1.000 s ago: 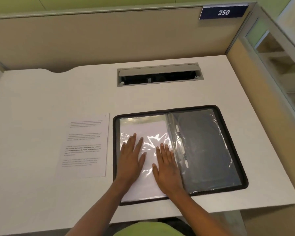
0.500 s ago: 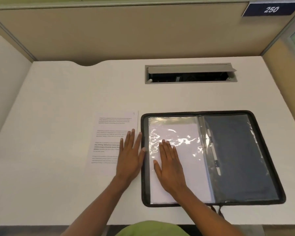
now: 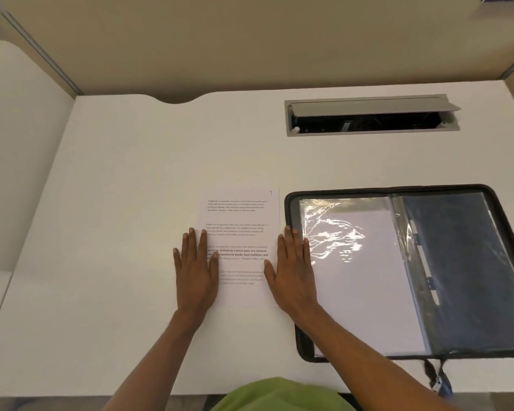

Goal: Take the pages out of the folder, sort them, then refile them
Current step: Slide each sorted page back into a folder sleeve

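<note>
The printed page (image 3: 241, 221) is pressed flat at its side edges by the released left grip (image 3: 195, 274) and right grip (image 3: 293, 274).

You wear a lime-green fabric top (image 3: 276, 394), showing as a rounded fold at the bottom edge of the view. Your left hand (image 3: 195, 277) and right hand (image 3: 293, 274) are bare, with short nails, as are the forearms (image 3: 365, 345) behind them.
</note>
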Demonstrator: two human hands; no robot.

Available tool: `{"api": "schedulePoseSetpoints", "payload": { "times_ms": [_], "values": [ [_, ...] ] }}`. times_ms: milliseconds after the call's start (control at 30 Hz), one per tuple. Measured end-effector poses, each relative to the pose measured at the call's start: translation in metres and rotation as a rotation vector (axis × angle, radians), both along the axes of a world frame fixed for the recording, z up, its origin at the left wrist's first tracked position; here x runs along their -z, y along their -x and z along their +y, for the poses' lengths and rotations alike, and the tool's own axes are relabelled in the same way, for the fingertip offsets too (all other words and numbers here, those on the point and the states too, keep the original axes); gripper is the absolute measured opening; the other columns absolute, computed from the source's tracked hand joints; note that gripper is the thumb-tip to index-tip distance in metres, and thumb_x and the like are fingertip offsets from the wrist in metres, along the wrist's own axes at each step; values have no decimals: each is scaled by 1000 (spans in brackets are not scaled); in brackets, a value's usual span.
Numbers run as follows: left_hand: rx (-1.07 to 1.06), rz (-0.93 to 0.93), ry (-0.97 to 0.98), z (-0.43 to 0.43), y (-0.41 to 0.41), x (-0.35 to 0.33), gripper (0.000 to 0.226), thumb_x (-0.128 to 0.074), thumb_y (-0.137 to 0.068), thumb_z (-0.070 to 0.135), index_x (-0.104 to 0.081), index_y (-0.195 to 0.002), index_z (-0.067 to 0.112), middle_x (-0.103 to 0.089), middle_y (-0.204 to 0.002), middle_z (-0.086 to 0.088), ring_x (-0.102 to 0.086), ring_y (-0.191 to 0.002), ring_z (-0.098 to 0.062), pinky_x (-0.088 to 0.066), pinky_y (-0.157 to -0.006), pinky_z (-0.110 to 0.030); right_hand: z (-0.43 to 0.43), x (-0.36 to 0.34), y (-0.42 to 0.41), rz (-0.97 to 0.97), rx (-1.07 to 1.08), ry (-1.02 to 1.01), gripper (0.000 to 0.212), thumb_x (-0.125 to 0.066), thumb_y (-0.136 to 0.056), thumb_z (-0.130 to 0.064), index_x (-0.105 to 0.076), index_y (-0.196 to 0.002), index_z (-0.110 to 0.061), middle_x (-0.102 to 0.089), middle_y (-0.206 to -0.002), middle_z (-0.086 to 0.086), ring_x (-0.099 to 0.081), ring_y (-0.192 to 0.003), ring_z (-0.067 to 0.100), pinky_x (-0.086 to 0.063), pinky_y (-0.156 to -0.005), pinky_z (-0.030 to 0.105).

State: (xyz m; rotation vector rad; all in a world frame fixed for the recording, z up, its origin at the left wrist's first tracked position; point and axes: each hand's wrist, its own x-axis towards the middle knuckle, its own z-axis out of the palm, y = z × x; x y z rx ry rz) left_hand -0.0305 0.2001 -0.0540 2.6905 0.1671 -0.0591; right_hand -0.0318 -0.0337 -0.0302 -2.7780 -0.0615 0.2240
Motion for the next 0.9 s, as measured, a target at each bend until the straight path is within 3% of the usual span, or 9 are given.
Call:
{"api": "schedulePoseSetpoints", "payload": {
  "times_ms": [100,233,333,433,567,700,800,900],
  "values": [
    [-6,-6,-52,-2,3,3,63,-20,-110,45,-13,-168,22,-5,-176,-3,3,-162,-15,0,-131,-50,8,-4,-1,8,79,-22,70,-35,-106,-43,-16,-162,-6,-2,-172,9,4,-158,22,2,-129,40],
    [-21,-8,-104,-5,2,4,62,-19,-111,44,-14,-168,20,-7,-176,-6,1,-162,-18,-1,-131,-50,19,-13,-2,-58,142,-115,56,-44,-105,-37,-38,-153,-11,-18,-169,9,-10,-157,25,-5,-129,41],
    [-19,-11,-118,-5,3,5,62,-19,-111,43,-13,-168,20,-7,-176,-6,1,-162,-18,-2,-131,-51,26,-22,-4,-110,162,-268,41,-56,-101,-32,-50,-139,-17,-43,-155,5,-39,-142,22,-32,-121,38],
    [-10,-15,-125,-4,2,6,62,-18,-111,44,-12,-168,20,-7,-176,-6,1,-162,-18,-3,-131,-51,33,-36,-10,-22,227,-471,38,-57,-102,-33,-44,-137,-25,-61,-129,-6,-59,-110,10,-57,-93,33],
    [-18,-5,-108,-3,2,5,62,-20,-110,43,-13,-168,20,-8,-176,-5,0,-162,-18,-3,-131,-52,35,-43,-23,137,344,-631,39,-53,-105,-23,-45,-144,-24,-65,-115,-9,-66,-98,10,-60,-80,26],
    [-70,-21,13,-6,1,-1,63,-24,-109,44,-20,-167,18,-12,-175,-3,-3,-162,-15,-2,-131,-51,22,-43,-33,191,445,-734,25,-53,-101,-5,-65,-122,-15,-67,-105,-5,-68,-92,11,-52,-67,11],
    [-169,-35,133,-11,0,-13,64,-26,-109,46,-21,-167,17,-16,-174,-1,-7,-162,-14,-2,-131,-47,4,-47,-37,232,454,-816,23,-53,-101,-4,-64,-112,-21,-69,-110,-4,-70,-98,15,-61,-76,25],
    [-304,-93,324,-28,1,-39,61,-36,-112,45,-24,-166,18,-28,-170,-1,-23,-158,-17,-16,-129,-40,-23,-57,-38,271,456,-940,24,-55,-100,-4,-68,-116,-17,-75,-106,-4,-73,-93,13,-63,-81,34]
  ]
}}
